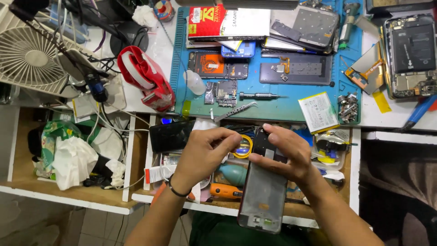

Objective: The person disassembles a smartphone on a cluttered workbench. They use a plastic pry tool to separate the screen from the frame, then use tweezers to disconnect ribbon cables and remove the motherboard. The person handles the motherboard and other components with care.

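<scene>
Holding the opened phone frame (263,196) over the open drawer (339,191), I'm clamping my right hand (284,155) on its upper end, fingers wrapped around the dark top section. My left hand (205,152) is pinching its fingertips together at the frame's top edge, just beside a yellow tape roll (243,146). Judging by the bare, empty shell, the stripping looks far along; the battery (318,112), boards and screwdriver (259,95) are lying apart on the blue mat (282,109) on the worktop.

Phone-repair workshop: blue work mat (273,107) w/ opened handsets (409,54), loose circuit boards (225,91), battery (317,112), screwdriver (259,95), tweezers (234,111); open drawer (337,200) of tools below bench.
</scene>
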